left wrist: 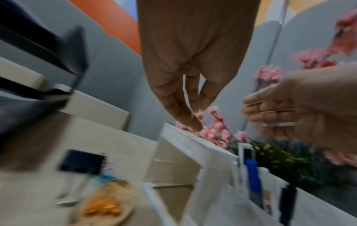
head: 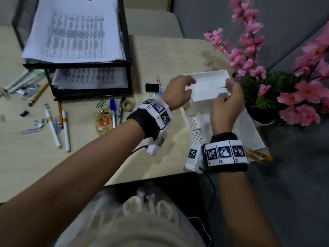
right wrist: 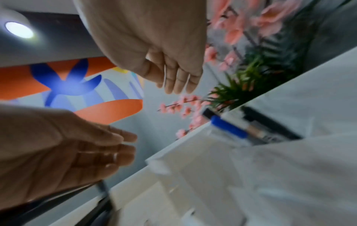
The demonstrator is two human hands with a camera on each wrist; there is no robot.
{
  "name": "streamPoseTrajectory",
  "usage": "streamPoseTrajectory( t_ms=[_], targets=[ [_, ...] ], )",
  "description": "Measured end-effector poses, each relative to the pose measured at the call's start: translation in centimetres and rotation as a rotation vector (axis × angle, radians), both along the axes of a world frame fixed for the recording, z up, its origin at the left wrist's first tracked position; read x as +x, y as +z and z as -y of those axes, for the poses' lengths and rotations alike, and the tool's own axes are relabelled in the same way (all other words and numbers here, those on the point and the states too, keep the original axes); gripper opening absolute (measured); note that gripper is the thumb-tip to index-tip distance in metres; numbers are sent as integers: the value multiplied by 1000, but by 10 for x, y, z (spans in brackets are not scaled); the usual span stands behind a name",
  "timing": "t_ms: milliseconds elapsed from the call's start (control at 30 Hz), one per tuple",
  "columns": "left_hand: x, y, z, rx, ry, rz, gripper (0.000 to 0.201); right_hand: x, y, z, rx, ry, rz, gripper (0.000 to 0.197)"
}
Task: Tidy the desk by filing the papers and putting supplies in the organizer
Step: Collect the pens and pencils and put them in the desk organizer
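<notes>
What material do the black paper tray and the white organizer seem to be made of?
Black paper tray: probably metal wire mesh with a matte dark coating; its side walls show a fine grid.
White organizer: likely smooth moulded plastic; thin, even walls and perforated dividers.

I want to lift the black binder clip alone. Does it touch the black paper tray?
Apart. The head view shows bare desk between the binder clip and the paper tray.

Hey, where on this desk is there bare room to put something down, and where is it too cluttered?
Free: the strip of desk between the black paper tray and the flowers, and the near edge between the left forearm and the white organizer. Crowded: left of the tray's front, with pens, paper clips and a keychain.
</notes>
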State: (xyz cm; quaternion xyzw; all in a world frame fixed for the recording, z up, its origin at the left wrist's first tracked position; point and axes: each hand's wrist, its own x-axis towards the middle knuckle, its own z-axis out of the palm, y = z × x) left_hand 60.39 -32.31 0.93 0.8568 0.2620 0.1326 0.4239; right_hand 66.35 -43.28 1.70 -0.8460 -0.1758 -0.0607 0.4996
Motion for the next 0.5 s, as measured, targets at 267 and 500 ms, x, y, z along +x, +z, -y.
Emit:
streamPoseTrajectory(
  t_ms=[267, 500],
  targets=[
    [-147, -54, -79, -246, 404, -190, 17, -92, -78, -76, -494, 455, -312, 26],
    [-199, -62, -90, -267, 432, -273, 18, -108, -108, -84, -835, 461, -189, 23]
  ],
)
